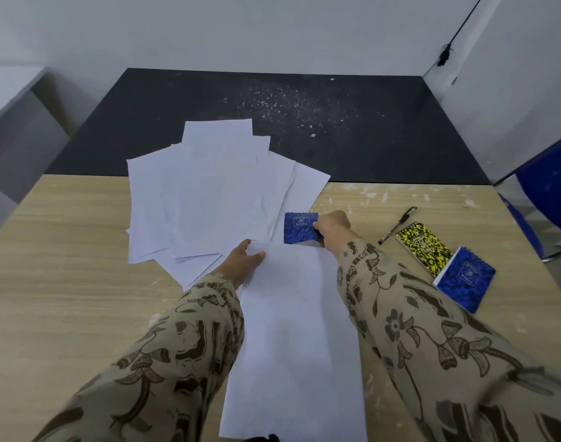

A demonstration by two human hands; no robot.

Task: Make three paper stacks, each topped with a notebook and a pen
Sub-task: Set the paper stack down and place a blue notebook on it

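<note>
Nearest on my bench (pixel 65 282): one white sheet (pixel 295 346), its far left corner pinched by my left hand (pixel 245 256). Right: spare blue notebook (pixel 464 277) touching yellow notebook (pixel 424 247), pen (pixel 397 225) just beyond. My right hand (pixel 331 226) grips a blue notebook (pixel 299 228) at the sheet's far edge. Farthest: fanned loose papers (pixel 209 193).

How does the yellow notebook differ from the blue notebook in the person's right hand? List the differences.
The yellow notebook has a yellow-and-black cover; the held blue notebook is blue. The yellow notebook lies untouched beside the pen; the held blue notebook is gripped by the right hand. Both are small with speckled covers.
</note>
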